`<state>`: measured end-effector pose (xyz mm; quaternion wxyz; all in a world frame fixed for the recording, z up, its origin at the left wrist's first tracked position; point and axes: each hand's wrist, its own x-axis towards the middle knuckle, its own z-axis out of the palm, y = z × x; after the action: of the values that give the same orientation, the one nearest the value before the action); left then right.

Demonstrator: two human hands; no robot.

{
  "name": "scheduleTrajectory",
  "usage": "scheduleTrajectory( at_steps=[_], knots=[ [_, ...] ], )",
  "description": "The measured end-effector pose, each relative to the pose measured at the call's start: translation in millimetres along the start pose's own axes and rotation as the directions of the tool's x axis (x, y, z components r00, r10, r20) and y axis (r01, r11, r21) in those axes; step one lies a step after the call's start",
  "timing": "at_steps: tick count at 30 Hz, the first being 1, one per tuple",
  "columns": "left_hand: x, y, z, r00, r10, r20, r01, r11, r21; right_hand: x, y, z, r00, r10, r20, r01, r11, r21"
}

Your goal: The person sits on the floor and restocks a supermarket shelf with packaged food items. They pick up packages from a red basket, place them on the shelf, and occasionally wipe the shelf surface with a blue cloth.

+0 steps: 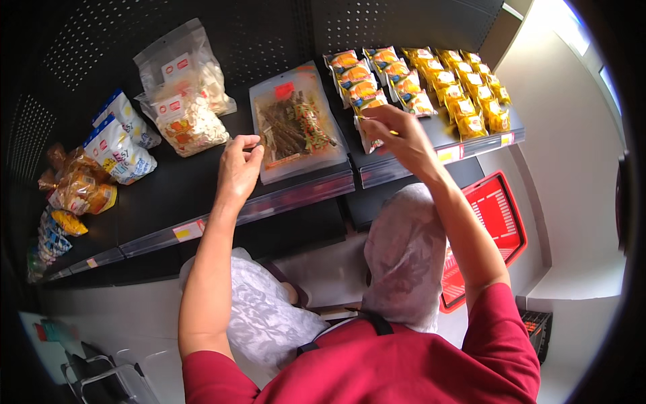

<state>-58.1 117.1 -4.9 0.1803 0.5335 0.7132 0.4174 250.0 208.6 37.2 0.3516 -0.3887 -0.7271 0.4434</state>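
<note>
My left hand [239,169] is at the left edge of a flat clear plastic pack of dried brown sticks [290,129]. Its thumb and forefinger are slightly apart, with nothing seen between them. Over on the right, my right hand [401,139] has its bent fingers over the front orange-and-white snack packet [367,139] of the leftmost row. The fingers partly cover this packet, so whether they grip it is not clear. Behind it, more orange-and-white packets [362,90] run back in line. A second row of such packets [404,83] lies just to the right.
Several yellow-wrapped packets [462,103] stand in rows on the right of the black shelf [194,174]. To the left are clear bags of pale flakes [189,123], white-and-blue bags [121,151] and brown bagged goods [83,187]. A red basket [520,237] is by my right knee.
</note>
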Motion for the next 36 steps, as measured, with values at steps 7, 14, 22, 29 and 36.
scheduleTrajectory(
  at_steps=[7, 14, 22, 29, 36],
  knots=[
    [-1, -4, 3, 1.0, 0.022, 0.009, -0.022, 1.0, 0.011, 54, 7, 43, 0.99, 0.117, 0.084, -0.099, 0.976, -0.192],
    [-5, -4, 1, 1.0, -0.007, 0.029, 0.005, 0.998, 0.061, 73, 21, 55, 0.98, 0.161, 0.116, -0.152, 0.985, -0.087],
    [-15, 10, -3, 0.993, 0.109, 0.047, -0.113, 0.989, 0.095, 66, -8, 67, 0.989, 0.112, 0.092, -0.12, 0.99, 0.081],
    [-19, 37, -21, 0.979, 0.187, -0.077, -0.202, 0.911, -0.359, 35, -58, 117, 0.973, -0.194, -0.124, 0.213, 0.964, 0.16],
    [-36, 65, -48, 0.989, 0.143, 0.034, -0.073, 0.676, -0.733, -15, -105, 152, 0.802, -0.595, -0.042, 0.535, 0.749, -0.39]
  ],
)
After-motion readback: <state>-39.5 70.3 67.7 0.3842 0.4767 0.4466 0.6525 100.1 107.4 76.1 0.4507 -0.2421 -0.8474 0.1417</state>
